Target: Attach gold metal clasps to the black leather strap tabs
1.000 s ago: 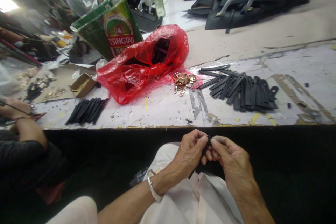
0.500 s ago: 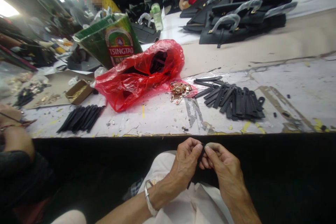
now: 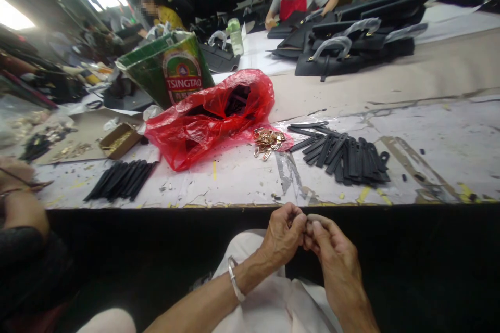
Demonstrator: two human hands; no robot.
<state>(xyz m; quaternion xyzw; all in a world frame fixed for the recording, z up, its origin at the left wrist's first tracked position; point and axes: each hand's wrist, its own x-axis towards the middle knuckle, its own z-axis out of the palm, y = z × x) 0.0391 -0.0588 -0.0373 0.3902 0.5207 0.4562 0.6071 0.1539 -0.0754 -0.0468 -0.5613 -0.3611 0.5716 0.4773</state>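
dark strap piece (image 3: pixel 303 225), mostly hidden, in a narrow grip between left hand (image 3: pixel 282 237), right hand (image 3: pixel 335 255)

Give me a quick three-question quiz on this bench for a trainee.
1. Which hand wears the pale metal bangle: the left hand or the right hand?
2. True or false: the gold metal fittings lie on the spread edge of the red plastic bag, beside the fanned black strips.
3. Fill in the blank: the green carton behind the bag reads ____.

Key: 1. The left hand. 2. True. 3. TSINGTAO.
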